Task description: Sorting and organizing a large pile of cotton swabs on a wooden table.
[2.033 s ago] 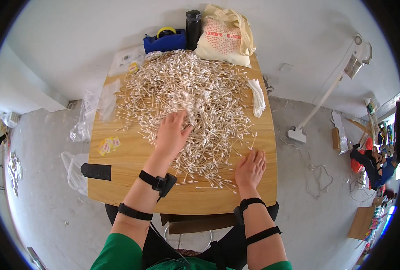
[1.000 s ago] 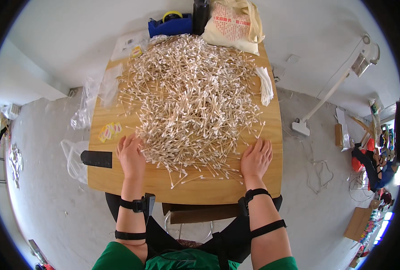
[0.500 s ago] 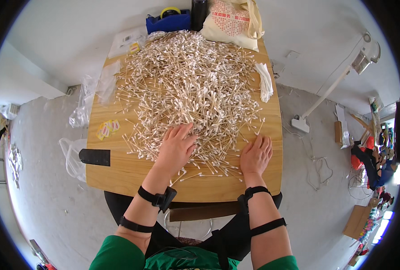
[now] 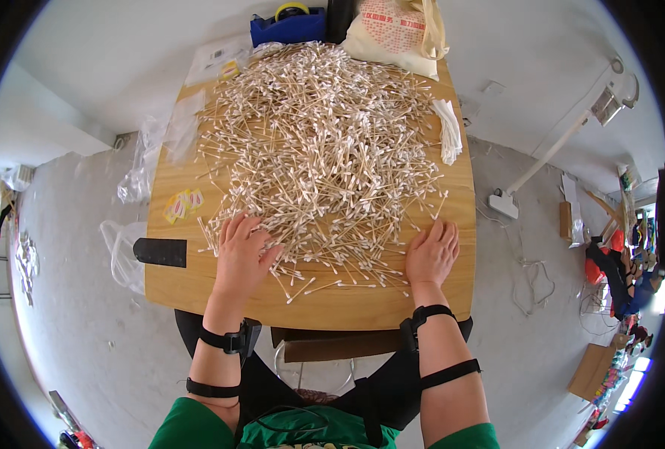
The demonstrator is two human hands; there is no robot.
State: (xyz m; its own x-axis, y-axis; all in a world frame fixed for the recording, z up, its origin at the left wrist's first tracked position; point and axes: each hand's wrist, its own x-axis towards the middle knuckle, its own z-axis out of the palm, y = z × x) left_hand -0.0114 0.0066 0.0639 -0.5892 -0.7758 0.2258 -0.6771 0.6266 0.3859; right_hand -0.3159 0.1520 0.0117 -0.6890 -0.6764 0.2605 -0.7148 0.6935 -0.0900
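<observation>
A wide heap of cotton swabs [image 4: 325, 142], with wooden sticks and white tips, spreads over most of the wooden table [image 4: 220, 303]. At the heap's near left edge rests my left hand [image 4: 243, 254], fingers a little apart and touching the outer swabs, with nothing seen in its grasp. My right hand [image 4: 433, 253] lies palm down on the bare wood by the heap's near right edge, its fingers loosely stretched out. Some loose swabs [image 4: 340, 283] lie scattered between the two hands, close to the table's near edge.
Yellow-and-white labels [image 4: 184, 204], a black strip [image 4: 160, 252] and clear plastic bags [image 4: 139, 176] lie along the left edge. A blue tape dispenser [image 4: 287, 28] and cream cloth bag [image 4: 392, 37] stand at the back. White strips [image 4: 448, 131] lie at the right.
My left hand has moved left, from the near middle of the heap to its left edge. The right hand stays resting on the table. The whole view has shifted slightly.
</observation>
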